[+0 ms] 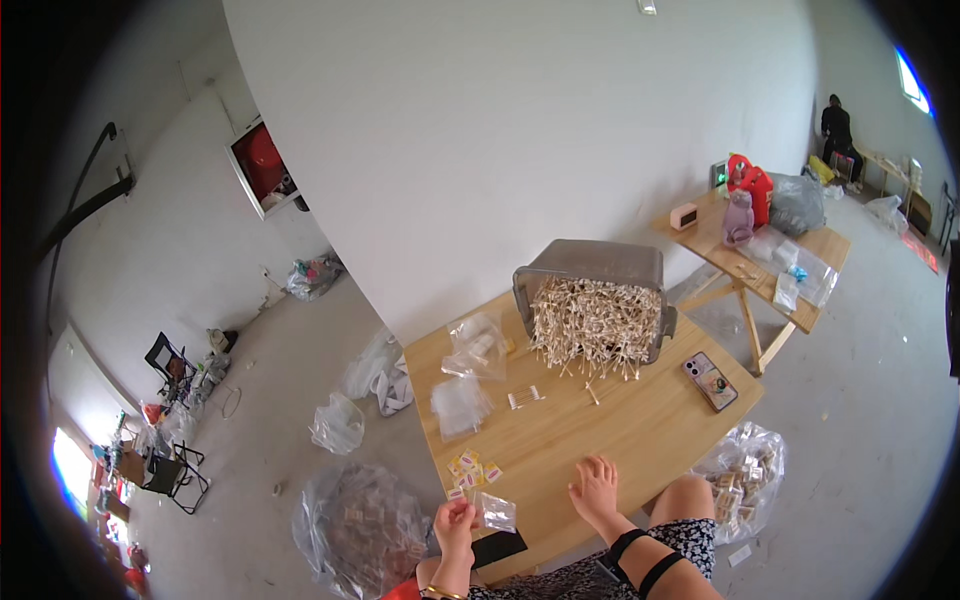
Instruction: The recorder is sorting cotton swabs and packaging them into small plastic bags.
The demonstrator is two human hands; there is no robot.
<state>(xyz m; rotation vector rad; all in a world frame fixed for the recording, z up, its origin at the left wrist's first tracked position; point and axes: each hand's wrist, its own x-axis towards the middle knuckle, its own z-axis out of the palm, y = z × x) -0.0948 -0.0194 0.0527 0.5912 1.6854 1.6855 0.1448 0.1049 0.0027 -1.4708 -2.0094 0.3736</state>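
Right forearm (644,555) with two black bands (660,572) sat closest to us in the head view, our right hand (597,492) palm down at the wooden table (560,440), fingers slightly spread, pinching nothing we could see. Our left hand (455,524) was at the table's left edge, thumb and fingertips pressed together, apparently on a small card (457,494); a clear bag (496,512) lay just beside the fingers, and we couldn't tell whether the pinch caught its edge too. Card pile (470,467) sat just beyond that hand, stacked clear bags (460,406) farther off, then a short row of swabs (525,398). Grey bin (605,258) lay tipped toward us, loose swabs (590,318) spilling from its mouth, phone (710,381) to its right. We judged a light pinch on the card's edge worked best, with right fingers steadying the bag so it didn't slide or crease. Thin plastic probably clung, so rubbing its layers gently apart made sense.
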